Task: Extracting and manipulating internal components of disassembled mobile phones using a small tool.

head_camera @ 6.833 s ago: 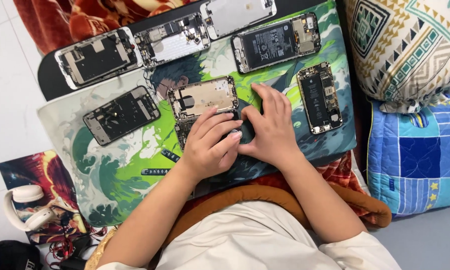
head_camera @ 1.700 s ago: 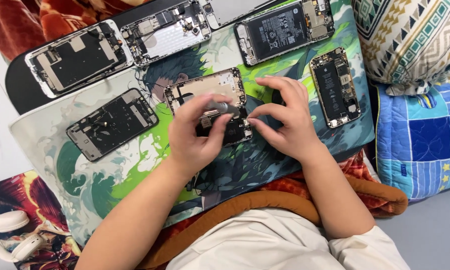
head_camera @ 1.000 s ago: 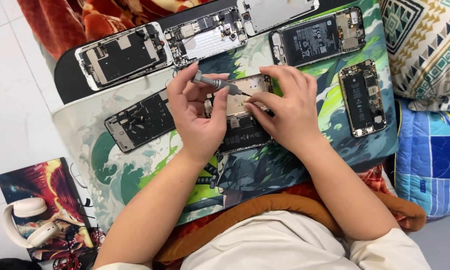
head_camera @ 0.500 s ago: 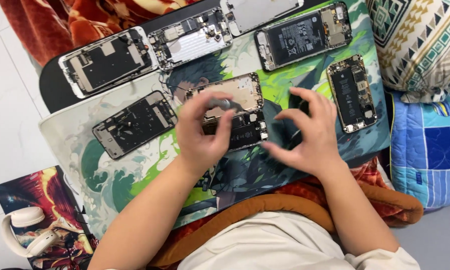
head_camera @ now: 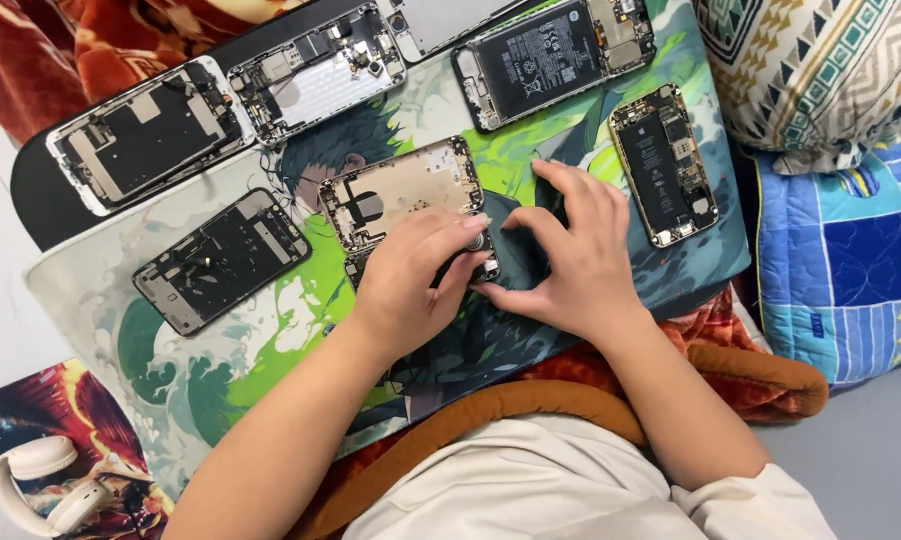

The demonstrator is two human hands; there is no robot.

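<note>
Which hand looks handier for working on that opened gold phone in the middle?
Probably the left hand: its fingertips lie on the gold phone shell. The right hand rests beside it on the mat.

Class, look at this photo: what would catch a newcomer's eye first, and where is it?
Opened phones: one lies mid-mat under the hands, others fan out above it, such as one at upper left. The left hand and right hand meet at that middle phone's lower end. All lie on a vivid green illustrated mat.
</note>
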